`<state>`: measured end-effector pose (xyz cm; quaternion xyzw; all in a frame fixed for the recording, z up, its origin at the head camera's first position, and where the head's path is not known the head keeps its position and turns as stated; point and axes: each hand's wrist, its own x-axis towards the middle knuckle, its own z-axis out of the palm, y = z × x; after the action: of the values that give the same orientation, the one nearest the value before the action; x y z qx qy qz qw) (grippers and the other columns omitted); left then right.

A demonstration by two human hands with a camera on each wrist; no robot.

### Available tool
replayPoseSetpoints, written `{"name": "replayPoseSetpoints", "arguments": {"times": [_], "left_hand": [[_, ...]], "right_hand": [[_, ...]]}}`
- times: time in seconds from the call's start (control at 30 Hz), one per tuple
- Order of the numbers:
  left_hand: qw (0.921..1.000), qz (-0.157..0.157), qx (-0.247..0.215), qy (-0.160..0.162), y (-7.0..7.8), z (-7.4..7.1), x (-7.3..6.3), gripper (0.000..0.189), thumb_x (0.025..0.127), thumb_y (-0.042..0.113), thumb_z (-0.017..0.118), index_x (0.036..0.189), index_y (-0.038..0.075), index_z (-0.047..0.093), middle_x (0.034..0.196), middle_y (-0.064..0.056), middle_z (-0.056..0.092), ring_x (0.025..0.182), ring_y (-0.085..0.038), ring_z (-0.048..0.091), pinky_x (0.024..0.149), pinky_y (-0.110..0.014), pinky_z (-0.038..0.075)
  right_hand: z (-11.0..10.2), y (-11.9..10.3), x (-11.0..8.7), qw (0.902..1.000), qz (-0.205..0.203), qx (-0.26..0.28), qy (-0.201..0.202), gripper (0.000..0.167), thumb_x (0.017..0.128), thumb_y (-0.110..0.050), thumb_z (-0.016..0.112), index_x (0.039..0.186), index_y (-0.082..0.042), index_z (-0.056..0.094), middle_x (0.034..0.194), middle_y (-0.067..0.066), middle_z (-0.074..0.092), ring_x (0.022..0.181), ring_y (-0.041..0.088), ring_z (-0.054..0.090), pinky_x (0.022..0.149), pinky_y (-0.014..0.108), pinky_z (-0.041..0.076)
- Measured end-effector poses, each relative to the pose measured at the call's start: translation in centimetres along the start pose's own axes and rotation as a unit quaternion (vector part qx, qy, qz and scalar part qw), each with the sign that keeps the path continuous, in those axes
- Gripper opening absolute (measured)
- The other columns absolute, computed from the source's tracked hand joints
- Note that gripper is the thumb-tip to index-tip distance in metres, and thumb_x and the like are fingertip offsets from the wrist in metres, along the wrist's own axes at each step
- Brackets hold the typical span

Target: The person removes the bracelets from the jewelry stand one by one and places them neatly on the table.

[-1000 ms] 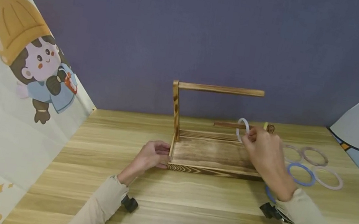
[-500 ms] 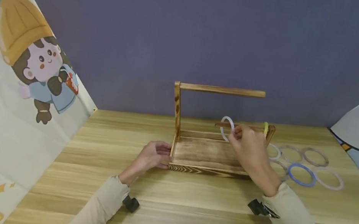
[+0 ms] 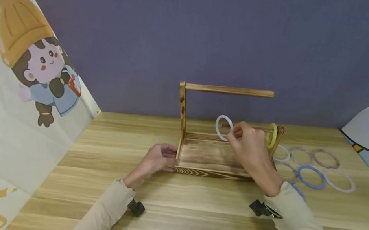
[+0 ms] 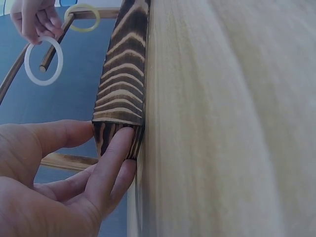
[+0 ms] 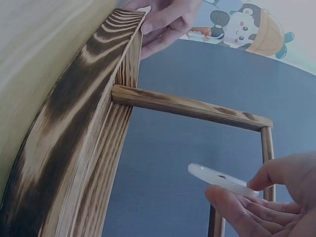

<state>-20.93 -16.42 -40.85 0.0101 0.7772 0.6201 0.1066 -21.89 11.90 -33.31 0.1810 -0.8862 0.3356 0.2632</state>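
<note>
My right hand (image 3: 249, 146) pinches a white bangle (image 3: 217, 126) between thumb and fingertips, close to the free end of the lower rod of a wooden bangle stand (image 3: 211, 174). The tip of that rod (image 4: 43, 67) shows through the bangle's opening in the left wrist view. A yellow bangle (image 3: 273, 137) hangs on the same rod near its post. At the stand's left end, my left hand (image 3: 155, 158) grips the corner of the base, with thumb on one side and fingers against the end face (image 4: 111, 163).
Several more bangles lie on the table right of the stand, among them a blue bangle (image 3: 310, 186) and a pale pink bangle (image 3: 338, 189). The stand's upper rod (image 3: 229, 90) reaches right from the left post, above the lower one. A dark backdrop (image 3: 196, 33) rises behind.
My right hand has carried the white bangle leftward along the lower rod to its free end. The yellow bangle has come into fuller view. My left hand stays on the stand's corner.
</note>
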Motion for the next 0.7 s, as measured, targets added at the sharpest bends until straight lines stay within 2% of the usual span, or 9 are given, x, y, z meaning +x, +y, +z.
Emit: {"name": "replayPoseSetpoints", "arguments": {"times": [0.2, 0.37, 0.47, 0.6, 0.7], "left_hand": [[1.0000, 0.002, 0.006, -0.004, 0.6, -0.1, -0.2, 0.048, 0.084, -0.007, 0.072, 0.129, -0.007, 0.056, 0.124, -0.024, 0.061, 0.108, -0.033, 0.064, 0.076, -0.038, 0.065], [1.0000, -0.004, -0.001, -0.006, 0.6, 0.0, -0.4, 0.050, 0.083, -0.008, 0.072, 0.130, -0.007, 0.055, 0.126, -0.025, 0.060, 0.109, -0.033, 0.064, 0.077, -0.038, 0.065], [1.0000, -0.003, -0.001, -0.005, 0.5, 0.1, -0.6, 0.050, 0.083, -0.008, 0.072, 0.130, -0.008, 0.055, 0.126, -0.026, 0.060, 0.110, -0.035, 0.063, 0.077, -0.039, 0.065], [1.0000, 0.001, 0.002, -0.007, 0.6, 0.1, -0.7, 0.050, 0.083, -0.008, 0.073, 0.130, -0.008, 0.055, 0.126, -0.027, 0.060, 0.112, -0.036, 0.062, 0.076, -0.039, 0.065], [0.9999, 0.003, 0.005, -0.009, 0.5, 0.1, -0.8, 0.050, 0.083, -0.008, 0.073, 0.130, -0.009, 0.055, 0.126, -0.026, 0.060, 0.113, -0.037, 0.062, 0.076, -0.038, 0.065]], "right_hand": [[-1.4, 0.0, -0.2, 0.9993, 0.000, 0.024, 0.028, 0.014, 0.089, -0.004, 0.060, 0.089, 0.005, 0.070, 0.077, 0.017, 0.072, 0.067, 0.027, 0.071, 0.058, 0.043, 0.063], [-2.9, 0.4, -1.1, 0.9987, 0.000, 0.039, 0.032, 0.014, 0.089, -0.004, 0.061, 0.092, 0.005, 0.071, 0.078, 0.016, 0.073, 0.066, 0.027, 0.071, 0.058, 0.042, 0.063], [-4.0, 0.8, -1.7, 0.9987, 0.004, 0.038, 0.034, 0.012, 0.090, -0.005, 0.062, 0.093, 0.003, 0.071, 0.078, 0.015, 0.073, 0.065, 0.026, 0.072, 0.055, 0.027, 0.062], [-5.5, 1.4, -2.4, 0.9983, 0.009, 0.039, 0.043, 0.011, 0.091, -0.006, 0.064, 0.095, 0.001, 0.072, 0.078, 0.014, 0.073, 0.064, 0.023, 0.071, 0.056, 0.003, 0.050], [-6.5, 1.8, -2.9, 0.9975, 0.007, 0.039, 0.059, 0.011, 0.091, -0.005, 0.067, 0.096, 0.003, 0.073, 0.078, 0.015, 0.073, 0.063, 0.009, 0.069, 0.058, -0.003, 0.046]]}}
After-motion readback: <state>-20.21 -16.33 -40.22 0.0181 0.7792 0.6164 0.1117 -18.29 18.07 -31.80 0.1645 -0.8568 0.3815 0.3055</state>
